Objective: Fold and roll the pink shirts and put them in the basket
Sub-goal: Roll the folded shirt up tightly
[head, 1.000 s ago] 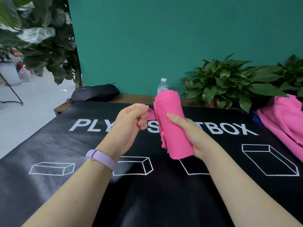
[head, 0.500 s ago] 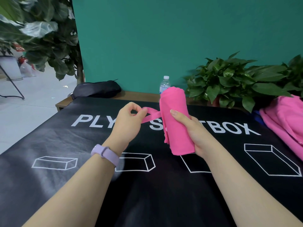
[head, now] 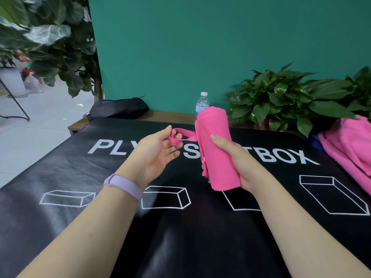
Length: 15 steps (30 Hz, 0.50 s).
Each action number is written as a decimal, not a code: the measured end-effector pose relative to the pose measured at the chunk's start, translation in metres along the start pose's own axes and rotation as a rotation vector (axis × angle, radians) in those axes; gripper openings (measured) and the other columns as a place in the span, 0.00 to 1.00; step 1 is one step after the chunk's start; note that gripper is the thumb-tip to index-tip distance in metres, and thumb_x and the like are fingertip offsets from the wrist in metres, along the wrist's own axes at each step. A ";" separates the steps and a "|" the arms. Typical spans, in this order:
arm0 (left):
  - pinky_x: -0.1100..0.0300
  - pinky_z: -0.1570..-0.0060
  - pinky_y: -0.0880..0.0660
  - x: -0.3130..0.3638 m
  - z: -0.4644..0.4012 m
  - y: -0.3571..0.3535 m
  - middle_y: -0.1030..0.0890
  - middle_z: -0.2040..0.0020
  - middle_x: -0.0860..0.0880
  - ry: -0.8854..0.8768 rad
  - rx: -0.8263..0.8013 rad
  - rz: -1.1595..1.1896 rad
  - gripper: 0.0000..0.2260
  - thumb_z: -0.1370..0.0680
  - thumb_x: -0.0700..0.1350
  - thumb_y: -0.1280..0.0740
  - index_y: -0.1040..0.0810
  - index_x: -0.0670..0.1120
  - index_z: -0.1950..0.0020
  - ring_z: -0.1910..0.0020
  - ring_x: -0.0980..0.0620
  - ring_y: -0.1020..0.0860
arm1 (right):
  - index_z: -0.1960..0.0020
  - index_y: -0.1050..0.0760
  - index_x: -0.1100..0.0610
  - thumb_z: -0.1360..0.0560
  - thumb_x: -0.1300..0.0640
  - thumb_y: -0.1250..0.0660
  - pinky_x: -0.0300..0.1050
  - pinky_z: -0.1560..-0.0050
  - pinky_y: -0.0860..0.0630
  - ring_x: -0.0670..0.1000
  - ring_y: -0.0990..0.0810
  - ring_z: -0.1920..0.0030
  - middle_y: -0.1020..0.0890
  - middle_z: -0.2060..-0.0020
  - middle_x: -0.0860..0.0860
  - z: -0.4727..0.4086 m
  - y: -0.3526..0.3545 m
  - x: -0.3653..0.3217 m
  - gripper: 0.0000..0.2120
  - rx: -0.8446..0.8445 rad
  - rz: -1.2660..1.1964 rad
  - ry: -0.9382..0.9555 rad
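Pink cotton, rolled tight, stood upright in my right hand [head: 239,157], fingers wrapped round the rolled shirt [head: 217,149] above the middle of the tabletop [head: 180,237]. My left hand [head: 154,151] pinched its loose strip [head: 180,136]. I judged the roll nearly finished; that tail wanted tucking. More pink shirts [head: 349,149] lay at the far right edge; no basket showed.

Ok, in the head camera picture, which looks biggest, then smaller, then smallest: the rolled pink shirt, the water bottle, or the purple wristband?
1. Rolled pink shirt
2. Purple wristband
3. Water bottle

The bottle stands farther back and is partly hidden behind the shirt, so its last place is unsure.
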<state>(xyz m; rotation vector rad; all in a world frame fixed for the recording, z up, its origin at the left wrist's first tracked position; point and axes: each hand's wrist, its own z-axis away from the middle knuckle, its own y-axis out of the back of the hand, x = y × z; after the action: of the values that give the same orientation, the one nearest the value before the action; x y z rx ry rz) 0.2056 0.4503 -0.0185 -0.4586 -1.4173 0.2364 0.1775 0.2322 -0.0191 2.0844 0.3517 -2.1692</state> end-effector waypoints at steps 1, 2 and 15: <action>0.57 0.53 0.25 0.001 0.000 0.000 0.18 0.61 0.52 -0.002 -0.024 0.034 0.09 0.17 0.49 0.36 0.21 0.48 0.54 0.58 0.51 0.19 | 0.38 0.22 0.62 0.31 0.39 0.23 0.55 0.57 0.19 0.63 0.17 0.57 0.16 0.52 0.62 0.000 0.000 0.000 0.32 -0.006 0.011 0.008; 0.57 0.52 0.25 0.002 0.001 0.001 0.19 0.62 0.53 -0.007 -0.050 0.075 0.09 0.17 0.49 0.36 0.20 0.48 0.53 0.58 0.51 0.19 | 0.40 0.21 0.61 0.30 0.40 0.24 0.55 0.58 0.19 0.63 0.17 0.58 0.16 0.53 0.62 0.001 0.000 0.000 0.29 -0.014 0.022 0.017; 0.61 0.60 0.31 0.008 0.010 -0.003 0.45 0.67 0.50 -0.254 -0.131 0.063 0.11 0.25 0.48 0.30 0.14 0.45 0.48 0.69 0.53 0.37 | 0.44 0.21 0.42 0.38 0.36 0.20 0.51 0.53 0.18 0.45 0.16 0.56 0.16 0.55 0.43 0.000 -0.007 0.003 0.25 0.061 0.736 0.309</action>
<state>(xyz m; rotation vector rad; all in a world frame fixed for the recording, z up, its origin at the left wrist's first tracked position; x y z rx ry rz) 0.1970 0.4525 -0.0090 -0.5969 -1.6745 0.2604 0.1752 0.2391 -0.0215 2.1109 -0.4104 -1.4510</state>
